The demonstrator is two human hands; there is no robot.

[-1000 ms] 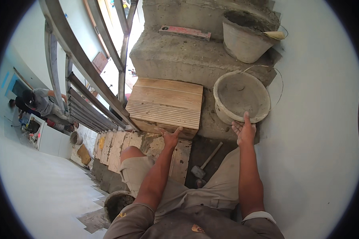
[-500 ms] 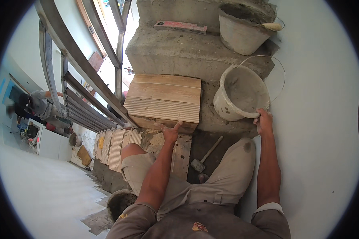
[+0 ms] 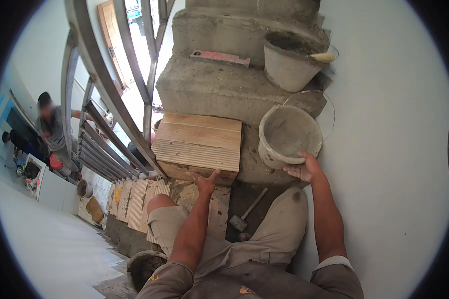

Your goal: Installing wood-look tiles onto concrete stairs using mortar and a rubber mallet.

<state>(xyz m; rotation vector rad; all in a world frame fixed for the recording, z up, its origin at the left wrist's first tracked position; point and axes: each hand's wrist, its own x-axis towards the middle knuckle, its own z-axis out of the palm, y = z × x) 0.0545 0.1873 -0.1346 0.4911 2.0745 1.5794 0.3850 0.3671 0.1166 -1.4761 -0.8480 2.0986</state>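
Fingers spread, my left hand (image 3: 203,180) rests against the front edge of a step faced with wood-look tile (image 3: 198,138), whose top has smooth and grooved strips. My right hand (image 3: 304,168) is at the near rim of a pale, cement-coated bucket (image 3: 289,130) holding grey material, its thumb at the rim and fingers stretched out below. The bucket stands on bare concrete right of the tiled step, its wire handle raised. A rubber mallet (image 3: 242,219) lies between my knees, below that step.
A second bucket (image 3: 289,62) and a pink level (image 3: 219,58) sit on higher steps. A metal railing (image 3: 105,79) runs along the left, with co-workers (image 3: 57,129) beyond it. Another bucket (image 3: 145,264) is at lower left; a white wall (image 3: 389,149) rises at right.
My right hand's fingers have loosened from their curled grip on the bucket's rim half a second ago and now stretch out. The view has shifted, and the nearer co-worker appears more upright.
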